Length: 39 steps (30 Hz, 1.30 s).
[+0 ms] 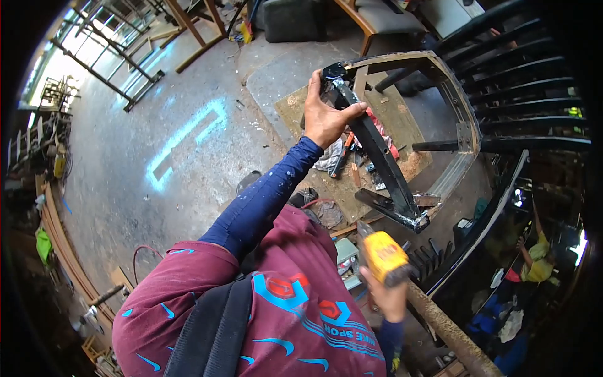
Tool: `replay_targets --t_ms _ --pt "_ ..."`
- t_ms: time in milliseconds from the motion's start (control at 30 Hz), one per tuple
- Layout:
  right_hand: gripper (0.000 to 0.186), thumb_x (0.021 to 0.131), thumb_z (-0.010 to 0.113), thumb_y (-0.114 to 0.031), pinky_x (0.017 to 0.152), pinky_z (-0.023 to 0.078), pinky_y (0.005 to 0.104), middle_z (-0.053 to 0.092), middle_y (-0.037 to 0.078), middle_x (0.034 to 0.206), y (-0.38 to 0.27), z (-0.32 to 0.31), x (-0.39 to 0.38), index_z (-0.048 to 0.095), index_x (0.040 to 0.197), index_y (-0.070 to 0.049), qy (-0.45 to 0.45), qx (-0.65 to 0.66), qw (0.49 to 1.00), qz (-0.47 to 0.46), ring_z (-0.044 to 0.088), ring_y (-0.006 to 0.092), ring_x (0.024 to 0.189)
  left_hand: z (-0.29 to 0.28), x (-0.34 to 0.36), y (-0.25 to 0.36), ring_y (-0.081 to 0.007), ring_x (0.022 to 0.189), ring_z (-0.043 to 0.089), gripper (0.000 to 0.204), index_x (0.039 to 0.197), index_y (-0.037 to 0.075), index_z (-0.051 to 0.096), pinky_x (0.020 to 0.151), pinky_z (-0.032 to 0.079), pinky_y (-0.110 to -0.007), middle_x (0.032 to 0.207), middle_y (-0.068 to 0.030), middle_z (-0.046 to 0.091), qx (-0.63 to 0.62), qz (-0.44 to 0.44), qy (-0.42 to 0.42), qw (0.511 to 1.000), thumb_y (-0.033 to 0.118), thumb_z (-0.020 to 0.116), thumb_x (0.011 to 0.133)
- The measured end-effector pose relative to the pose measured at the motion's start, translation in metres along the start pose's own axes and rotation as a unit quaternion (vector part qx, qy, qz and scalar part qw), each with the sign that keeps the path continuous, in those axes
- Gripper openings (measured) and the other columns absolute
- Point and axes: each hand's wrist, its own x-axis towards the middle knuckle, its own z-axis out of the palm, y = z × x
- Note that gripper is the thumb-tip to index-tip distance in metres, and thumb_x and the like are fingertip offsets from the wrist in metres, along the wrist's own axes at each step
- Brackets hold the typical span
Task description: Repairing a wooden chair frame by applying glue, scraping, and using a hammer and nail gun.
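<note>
My left hand (328,119) is wrapped round the upper end of a black wooden rail (381,154) on a chair frame. The chair lies tipped over, with its bare seat frame (457,94) facing me and its black slatted back (521,81) stretching to the right. In my right hand (388,300), blurred by motion, is a yellow and black power drill (384,254). Its nose points up and left, apart from the rail's lower corner (419,221), where the wood is scuffed white. Most of my right fingers are hidden behind the drill.
Beneath the chair lies a worn board (402,119) with hand tools, cloth and wood scraps. A rough wooden bar (452,330) runs along the lower right. Blue spray paint (188,141) marks the concrete floor. Wooden frames (103,50) stand far left; a cushioned seat (386,19) is at the back.
</note>
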Motion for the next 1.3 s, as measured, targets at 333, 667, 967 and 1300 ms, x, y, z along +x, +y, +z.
replay_targets --t_ms 333,667,967,1300 --pt "0.059 0.090 0.088 -0.014 0.106 0.052 0.0408 0.071 0.017 0.130 0.008 0.198 0.095 0.059 0.138 0.006 0.253 0.134 0.957 0.050 0.069 0.0272 0.121 0.004 -0.001 0.003 -0.0363 0.139 0.053 0.115 0.153 -0.012 0.039 0.122 0.040 -0.040 0.147 -0.0277 0.053 -0.040 -0.026 0.002 0.999 0.029 0.101 0.065" --pt "0.037 0.099 0.078 -0.037 0.086 0.053 0.0468 0.078 0.015 0.099 -0.010 0.280 0.137 0.076 0.111 -0.002 0.424 -0.160 0.880 -0.141 0.072 0.0365 0.088 0.003 -0.002 0.004 -0.0378 0.141 0.052 0.116 0.154 -0.011 0.038 0.122 0.039 -0.041 0.150 -0.0277 0.050 -0.057 -0.002 0.001 0.998 0.028 0.100 0.065" --pt "0.045 0.093 0.084 -0.014 0.097 0.055 0.0460 0.071 0.019 0.122 0.021 0.326 0.161 0.063 0.127 0.007 0.449 -0.007 0.881 -0.145 0.071 0.0348 0.110 0.006 -0.002 -0.005 -0.0411 0.146 0.047 0.121 0.156 -0.014 0.034 0.126 0.034 -0.041 0.155 -0.0333 0.046 -0.073 -0.003 -0.004 0.997 0.033 0.100 0.066" --pt "0.046 0.102 0.071 -0.018 0.118 0.043 0.0482 0.067 0.022 0.140 0.012 0.320 0.156 0.060 0.142 0.002 0.454 0.135 0.866 -0.160 0.063 0.0348 0.132 0.004 -0.003 0.000 -0.0362 0.139 0.052 0.118 0.154 -0.014 0.036 0.120 0.040 -0.040 0.148 -0.0297 0.051 -0.007 0.019 0.015 1.000 0.033 0.101 0.066"
